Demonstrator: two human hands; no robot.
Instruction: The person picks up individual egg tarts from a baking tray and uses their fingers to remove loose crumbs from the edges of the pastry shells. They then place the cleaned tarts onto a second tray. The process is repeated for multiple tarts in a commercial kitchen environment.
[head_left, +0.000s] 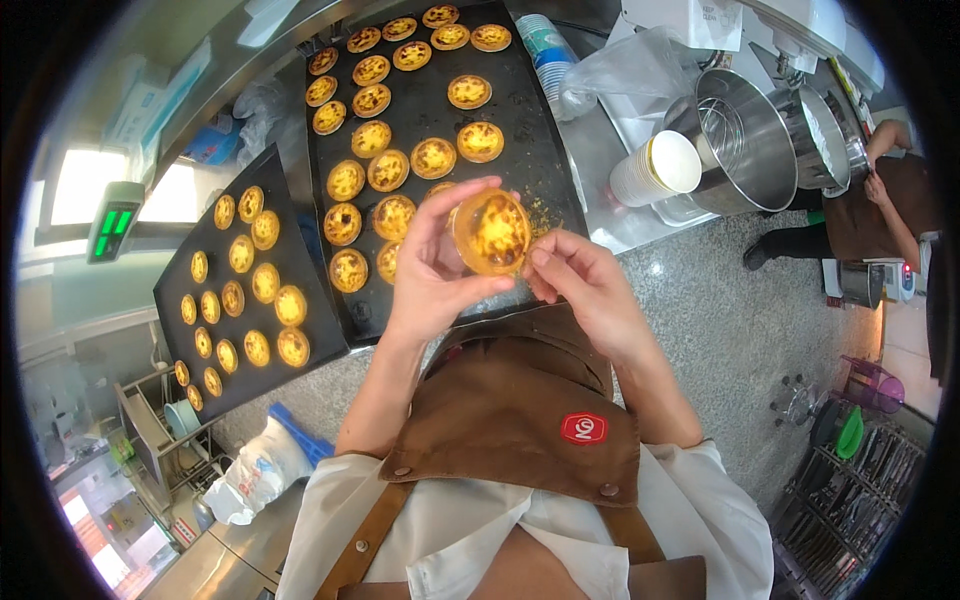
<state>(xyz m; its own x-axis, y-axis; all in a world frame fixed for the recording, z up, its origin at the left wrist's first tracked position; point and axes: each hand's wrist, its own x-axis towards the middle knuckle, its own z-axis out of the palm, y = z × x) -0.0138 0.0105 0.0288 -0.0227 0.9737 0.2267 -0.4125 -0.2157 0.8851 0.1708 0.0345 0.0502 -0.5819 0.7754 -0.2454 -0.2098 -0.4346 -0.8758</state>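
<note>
My left hand (435, 274) holds an egg tart (493, 231) up above a black baking tray (525, 90), its browned yellow top facing me. At the tart's right edge, my right hand (589, 289) has thumb and fingertips pinched together against the crust. Whether a crumb sits between those fingertips is too small to tell. Below and beyond the hands, several more egg tarts (433, 157) stand on the tray in loose rows. Pastry crumbs (544, 206) are scattered near its right side.
A second black tray (285, 307) with several tarts adjoins on the left. To the right are stacked paper cups (645, 176), a plastic bag (630, 67) and a steel mixing bowl (750, 142) with a whisk. A co-worker's hands (874, 180) hold a metal bowl at far right.
</note>
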